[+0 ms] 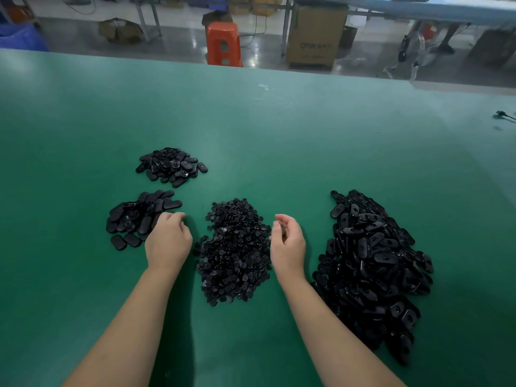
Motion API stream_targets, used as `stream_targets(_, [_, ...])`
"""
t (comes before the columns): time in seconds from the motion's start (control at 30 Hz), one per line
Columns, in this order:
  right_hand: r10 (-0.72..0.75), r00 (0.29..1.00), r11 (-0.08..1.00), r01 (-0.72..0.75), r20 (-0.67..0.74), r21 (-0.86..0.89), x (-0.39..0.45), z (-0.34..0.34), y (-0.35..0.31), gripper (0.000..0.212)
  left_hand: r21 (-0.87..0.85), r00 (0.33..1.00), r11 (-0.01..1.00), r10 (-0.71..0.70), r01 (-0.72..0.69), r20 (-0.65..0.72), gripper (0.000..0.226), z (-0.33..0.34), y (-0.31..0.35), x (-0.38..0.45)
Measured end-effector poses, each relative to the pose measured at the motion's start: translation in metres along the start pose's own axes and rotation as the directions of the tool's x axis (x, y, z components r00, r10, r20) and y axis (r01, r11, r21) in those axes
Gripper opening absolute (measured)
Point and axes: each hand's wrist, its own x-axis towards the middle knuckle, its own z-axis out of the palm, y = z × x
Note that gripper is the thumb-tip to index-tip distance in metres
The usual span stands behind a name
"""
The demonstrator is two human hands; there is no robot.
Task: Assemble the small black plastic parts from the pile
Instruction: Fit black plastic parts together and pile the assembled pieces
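Two bare forearms enter from 6 o'clock over the green matte bench (279, 135).

The left hand (168, 241) lies palm down, its fingers curled at the near right edge of the near-left heap of flat oblong black plastic covers (139, 217). Whether this grip holds a part cannot be told; the fingertips are turned under and hidden.

The right hand (287, 241) hovers at the right edge of the central pile of small round black plastic pieces (234, 252), fingers loosely curled, thumb and forefinger apart. This grip is slack and nothing shows inside it.

The central pile lies between the two hands, at 12 o'clock from the wrists. At 3 o'clock of the right hand lies the large heap of oblong black plastic shells with holes (371, 263), the biggest of the four, running from the near bench to mid-depth.

Beyond the near-left heap, at 11 o'clock of the left hand, lies a smaller far-left heap of oblong black plastic parts (171, 166), set apart from the others.

At the far right bench edge, 2 o'clock, lies a small dark cable end (504, 115).

Past the bench, on the floor, stand an orange plastic stool (223, 43) at 12 o'clock and a brown cardboard carton (315, 34) at 1 o'clock.
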Motion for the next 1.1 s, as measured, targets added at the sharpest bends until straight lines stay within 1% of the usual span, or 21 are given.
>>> stream_targets(0.1, [-0.025, 1.0, 0.999, 0.025, 0.001, -0.02, 0.0, 0.0, -0.001, 0.014, -0.029, 0.996, 0.997, -0.073, 0.072, -0.046, 0.029, 0.005, 0.0, -0.002])
stream_targets(0.13, [-0.031, 1.0, 0.999, 0.031, -0.001, -0.028, 0.0, 0.0, -0.001, 0.014, -0.036, 0.995, 0.997, -0.076, 0.074, -0.059, 0.028, 0.006, 0.0, -0.004])
stream_targets(0.23, [-0.043, 0.999, 0.998, 0.042, -0.004, -0.046, 0.0, 0.0, -0.001, 0.014, -0.016, 0.997, 1.0, -0.021, 0.02, -0.074, 0.026, 0.01, 0.001, -0.008])
stream_targets(0.37, [-0.048, 0.999, 0.997, 0.049, 0.013, -0.068, -0.001, 0.0, -0.004, 0.013, -0.042, 0.997, 0.999, 0.017, -0.02, -0.073, 0.025, 0.008, 0.0, -0.008])
stream_targets(0.5, [-0.02, 0.997, 0.997, 0.025, 0.078, -0.069, -0.003, -0.007, -0.009, 0.014, -0.067, 0.995, 0.994, 0.08, -0.084, -0.059, 0.024, 0.006, 0.001, -0.011])
stream_targets(0.6, [-0.077, 0.988, 0.993, 0.088, 0.132, -0.078, 0.002, -0.026, -0.018, 0.019, -0.082, 0.991, 0.988, 0.124, -0.128, -0.052, 0.022, 0.005, 0.002, -0.012])
stream_targets(0.67, [-0.149, 0.97, 0.974, 0.178, 0.194, -0.143, 0.015, -0.048, -0.028, 0.018, -0.077, 0.988, 0.986, 0.148, -0.151, -0.048, 0.02, 0.005, 0.002, -0.014])
stream_targets(0.7, [-0.192, 0.953, 0.941, 0.246, 0.233, -0.232, 0.025, -0.062, -0.035, 0.015, -0.076, 0.986, 0.984, 0.158, -0.161, -0.044, 0.019, 0.005, 0.002, -0.015])
stream_targets(0.73, [-0.225, 0.936, 0.874, 0.317, 0.27, -0.368, 0.037, -0.076, -0.04, 0.013, -0.076, 0.985, 0.983, 0.166, -0.168, -0.041, 0.018, 0.005, 0.003, -0.015])
stream_targets(0.77, [-0.233, 0.924, 0.77, 0.365, 0.302, -0.524, 0.05, -0.091, -0.046, 0.016, -0.076, 0.985, 0.982, 0.169, -0.172, -0.04, 0.017, 0.005, 0.003, -0.016])
stream_targets(0.8, [-0.204, 0.926, 0.647, 0.371, 0.317, -0.667, 0.063, -0.106, -0.049, 0.02, -0.077, 0.985, 0.982, 0.17, -0.173, -0.04, 0.017, 0.005, 0.003, -0.015])
stream_targets(0.83, [-0.148, 0.941, 0.532, 0.335, 0.304, -0.777, 0.075, -0.121, -0.051, 0.025, -0.077, 0.985, 0.982, 0.17, -0.172, -0.041, 0.016, 0.005, 0.003, -0.015])
stream_targets(0.87, [-0.087, 0.959, 0.443, 0.281, 0.271, -0.852, 0.086, -0.135, -0.051, 0.028, -0.077, 0.985, 0.982, 0.169, -0.171, -0.041, 0.016, 0.005, 0.003, -0.015])
stream_targets(0.9, [-0.027, 0.972, 0.377, 0.225, 0.232, -0.898, 0.095, -0.148, -0.05, 0.032, -0.077, 0.985, 0.982, 0.168, -0.17, -0.041, 0.016, 0.005, 0.003, -0.016])
stream_targets(0.93, [0.028, 0.98, 0.335, 0.178, 0.198, -0.925, 0.102, -0.16, -0.048, 0.035, -0.077, 0.985, 0.983, 0.167, -0.169, -0.039, 0.015, 0.005, 0.003, -0.016])
stream_targets(1.0, [0.108, 0.981, 0.304, 0.125, 0.164, -0.945, 0.11, -0.179, -0.042, 0.043, -0.077, 0.986, 0.983, 0.164, -0.167, -0.039, 0.016, 0.005, 0.003, -0.016])
stream_targets(1.1, [0.15, 0.97, 0.334, 0.133, 0.192, -0.933, 0.113, -0.191, -0.034, 0.048, -0.081, 0.986, 0.983, 0.164, -0.167, -0.042, 0.016, 0.005, 0.003, -0.016])
